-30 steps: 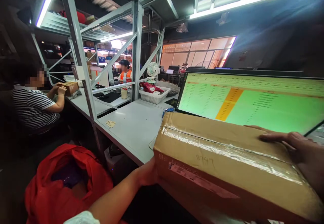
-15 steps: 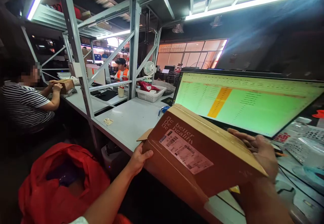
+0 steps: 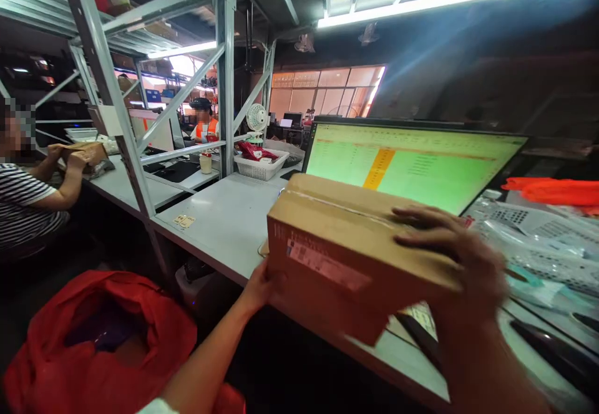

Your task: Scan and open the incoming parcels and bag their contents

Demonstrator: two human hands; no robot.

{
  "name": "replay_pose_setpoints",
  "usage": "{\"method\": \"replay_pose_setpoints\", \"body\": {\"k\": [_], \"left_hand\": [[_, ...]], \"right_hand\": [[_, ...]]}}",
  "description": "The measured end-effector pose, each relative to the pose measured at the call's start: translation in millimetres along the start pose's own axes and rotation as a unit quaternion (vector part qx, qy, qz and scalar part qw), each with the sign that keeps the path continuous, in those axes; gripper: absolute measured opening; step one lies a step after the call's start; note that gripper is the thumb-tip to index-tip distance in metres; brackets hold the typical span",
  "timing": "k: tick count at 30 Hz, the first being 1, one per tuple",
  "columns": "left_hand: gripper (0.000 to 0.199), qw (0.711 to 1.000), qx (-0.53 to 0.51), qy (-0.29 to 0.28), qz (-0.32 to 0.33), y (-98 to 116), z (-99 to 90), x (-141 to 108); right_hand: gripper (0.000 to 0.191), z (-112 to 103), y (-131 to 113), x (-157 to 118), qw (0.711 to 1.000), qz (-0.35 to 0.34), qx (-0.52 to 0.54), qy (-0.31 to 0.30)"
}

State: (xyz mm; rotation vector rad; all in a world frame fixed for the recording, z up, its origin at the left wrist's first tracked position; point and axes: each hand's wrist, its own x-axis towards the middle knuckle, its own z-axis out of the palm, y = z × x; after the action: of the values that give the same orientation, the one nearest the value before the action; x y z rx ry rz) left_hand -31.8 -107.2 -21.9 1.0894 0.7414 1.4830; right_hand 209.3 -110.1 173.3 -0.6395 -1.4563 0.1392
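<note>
Both my hands hold a brown cardboard box (image 3: 322, 305) over the front edge of the desk. A white shipping label (image 3: 327, 265) is on the side facing me, and a taped seam runs along the lighter top. My left hand (image 3: 260, 289) grips the box's left end, with part of its fingers hidden. Over the right end lies my right hand (image 3: 461, 255), its fingers bent across the top face; the thumb is out of sight. Behind the box stands a monitor (image 3: 421, 161) with a green table on its screen.
A red sack (image 3: 171, 327) stands open on the floor at lower left. The white desk (image 3: 219, 214) carries a white basket (image 3: 262, 168). Plastic packaging (image 3: 528, 245) lies at right. A metal rack post (image 3: 110, 108) separates the desks; a co-worker (image 3: 28, 196) handles another box at far left.
The box has tipped so more of its top shows and the label is seen at a steeper slant. My right hand has come further over the top. The view has swung right.
</note>
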Motion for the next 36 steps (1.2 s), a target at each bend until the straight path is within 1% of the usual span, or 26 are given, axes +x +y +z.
{"method": "replay_pose_setpoints", "body": {"k": [3, 5, 8, 11, 13, 16, 19, 21, 24, 25, 27, 29, 32, 36], "left_hand": [[0.073, 1.0, 0.001, 0.013, -0.01, 10, -1.7, 5], [0.074, 0.999, 0.011, 0.03, -0.011, 17, -4.9, 11], [0.079, 0.998, 0.036, 0.059, 0.002, 32, -7.9, 23], [0.08, 0.996, 0.06, 0.058, 0.011, 48, -8.7, 34], [0.079, 0.996, 0.074, 0.056, 0.015, 55, -10.1, 36], [0.076, 0.994, 0.093, 0.06, 0.017, 54, -14.8, 31], [0.071, 0.992, 0.112, 0.061, 0.004, 41, -19.5, 17], [0.067, 0.991, 0.122, 0.058, -0.01, 30, -20.6, 8], [0.068, 0.99, 0.127, 0.053, -0.036, 22, -19.3, -1], [0.07, 0.99, 0.121, 0.052, -0.043, 21, -18.5, -2], [0.073, 0.992, 0.103, 0.045, -0.05, 24, -16.7, -3], [0.071, 0.994, 0.096, 0.043, -0.036, 29, -14.7, -2], [0.065, 0.993, 0.112, 0.035, 0.005, 38, -11.5, -1], [0.061, 0.992, 0.114, 0.029, 0.038, 46, -6.2, 3]], "right_hand": [[0.045, 9, 5, 6, 0.997, -0.046, 0.05, -0.037], [0.045, 14, 9, 7, 0.995, -0.053, 0.058, -0.055], [0.047, 18, 11, 6, 0.996, -0.043, 0.065, -0.035], [0.045, 17, 7, -2, 0.996, -0.06, 0.06, -0.022], [0.043, 16, 2, -11, 0.998, -0.052, 0.04, -0.018], [0.038, 20, -9, -16, 0.999, -0.042, 0.012, -0.028], [0.032, 28, -16, -7, 0.999, -0.026, 0.005, -0.042], [0.032, 32, -15, -2, 0.999, -0.013, -0.003, -0.044], [0.034, 31, -9, -6, 0.999, 0.001, -0.028, -0.045], [0.034, 28, -6, -10, 0.998, -0.001, -0.038, -0.046], [0.033, 22, -1, -15, 0.997, -0.028, -0.045, -0.052], [0.027, 15, 2, -15, 0.996, -0.061, -0.035, -0.062], [0.02, 8, -1, -7, 0.994, -0.082, -0.021, -0.073], [0.029, 3, -12, 5, 0.991, -0.106, -0.034, -0.08]]}}
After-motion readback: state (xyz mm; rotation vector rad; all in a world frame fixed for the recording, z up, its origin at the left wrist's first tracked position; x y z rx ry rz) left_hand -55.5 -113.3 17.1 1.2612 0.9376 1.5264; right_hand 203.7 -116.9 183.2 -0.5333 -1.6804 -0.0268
